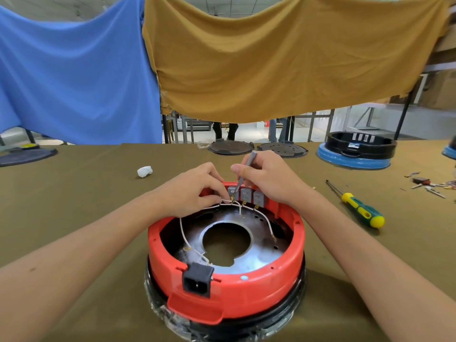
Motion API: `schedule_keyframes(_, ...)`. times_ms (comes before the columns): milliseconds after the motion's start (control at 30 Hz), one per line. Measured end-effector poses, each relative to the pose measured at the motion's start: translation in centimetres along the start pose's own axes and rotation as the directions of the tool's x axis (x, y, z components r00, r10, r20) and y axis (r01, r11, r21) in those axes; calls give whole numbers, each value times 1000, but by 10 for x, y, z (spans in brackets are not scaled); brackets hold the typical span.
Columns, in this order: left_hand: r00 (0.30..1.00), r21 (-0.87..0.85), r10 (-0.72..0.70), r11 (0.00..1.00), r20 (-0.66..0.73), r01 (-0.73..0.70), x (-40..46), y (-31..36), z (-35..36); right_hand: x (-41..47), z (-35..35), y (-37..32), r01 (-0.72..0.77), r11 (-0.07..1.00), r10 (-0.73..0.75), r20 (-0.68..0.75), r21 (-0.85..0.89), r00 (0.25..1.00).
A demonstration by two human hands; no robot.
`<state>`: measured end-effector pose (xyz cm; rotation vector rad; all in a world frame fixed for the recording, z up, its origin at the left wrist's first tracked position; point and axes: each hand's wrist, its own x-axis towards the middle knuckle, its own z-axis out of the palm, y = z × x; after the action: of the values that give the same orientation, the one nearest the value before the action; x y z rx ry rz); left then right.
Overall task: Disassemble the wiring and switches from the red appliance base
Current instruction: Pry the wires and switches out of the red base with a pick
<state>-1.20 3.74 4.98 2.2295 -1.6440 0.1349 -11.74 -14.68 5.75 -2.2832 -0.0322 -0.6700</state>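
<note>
Switches just beneath right hand

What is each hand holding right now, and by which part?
Right hand grips a thin grey tool by its upper shaft; left hand pinches a white wire near the leftmost switch.

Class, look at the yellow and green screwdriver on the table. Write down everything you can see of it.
The screwdriver lies flat on the olive cloth-covered table, to the right of the red appliance base and apart from it. It has a thin metal shaft with a dark tip pointing away from the person and to the left, and a chunky handle, yellow with green bands, probably plastic or rubber, ending in a rounded yellow cap. Neither hand touches it.
</note>
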Motion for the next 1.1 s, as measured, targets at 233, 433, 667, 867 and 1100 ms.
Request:
schedule_keyframes(233,1000,-2,-1,1000,4,1,0,0,0,4,1,8,-132,984,132,1,123,991)
schedule_keyframes(433,1000,-6,-13,1000,11,13,0,1,-1,5,1,10,-157,960,154,30,231,988)
schedule_keyframes(667,1000,-1,-11,1000,12,11,0,3,-2,2,2,12,-102,987,91,84,126,992)
schedule_keyframes(867,1000,-7,-20,1000,10,20,0,3,-2,-2,0,9,5,990,1,-42,143,999)
schedule_keyframes(1100,1000,1,-19,1000,10,19,0,4,-2,-3,1,8,54,998,-55,57,17,997)
